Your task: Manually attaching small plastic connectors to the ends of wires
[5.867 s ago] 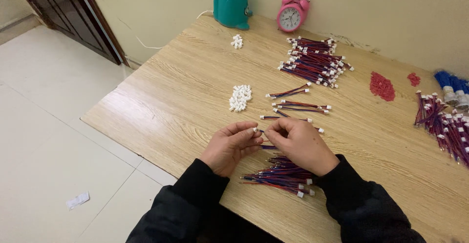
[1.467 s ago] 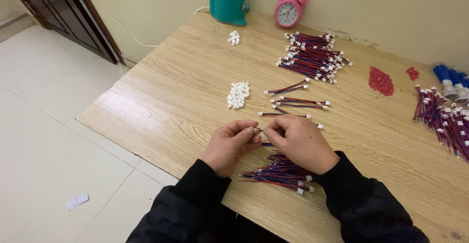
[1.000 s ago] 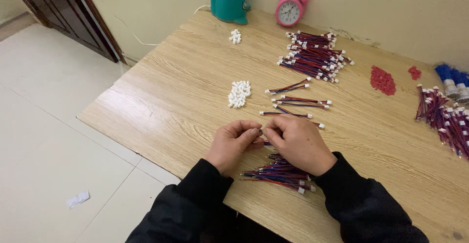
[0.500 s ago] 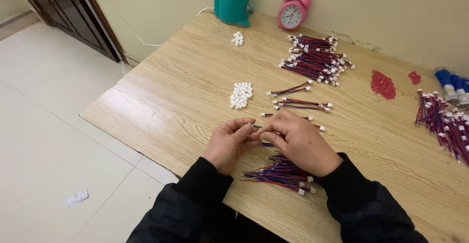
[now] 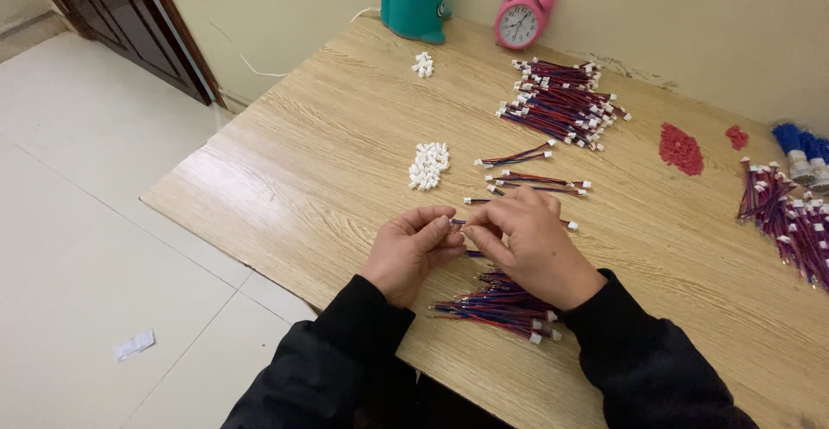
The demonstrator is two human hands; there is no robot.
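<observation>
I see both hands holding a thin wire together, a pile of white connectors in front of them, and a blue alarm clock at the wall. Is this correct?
One detail is wrong: the alarm clock is pink, not blue, as the head view shows. The rest holds: the left hand and right hand hold a thin wire together, with the white connectors beyond them.

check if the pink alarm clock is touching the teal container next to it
Apart. The head view shows a strip of bare wall and table between the pink alarm clock and the teal container.

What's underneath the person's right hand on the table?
A bundle of red-and-blue wires lies on the table, partly under the right hand; the covered ends cannot be seen.
</observation>
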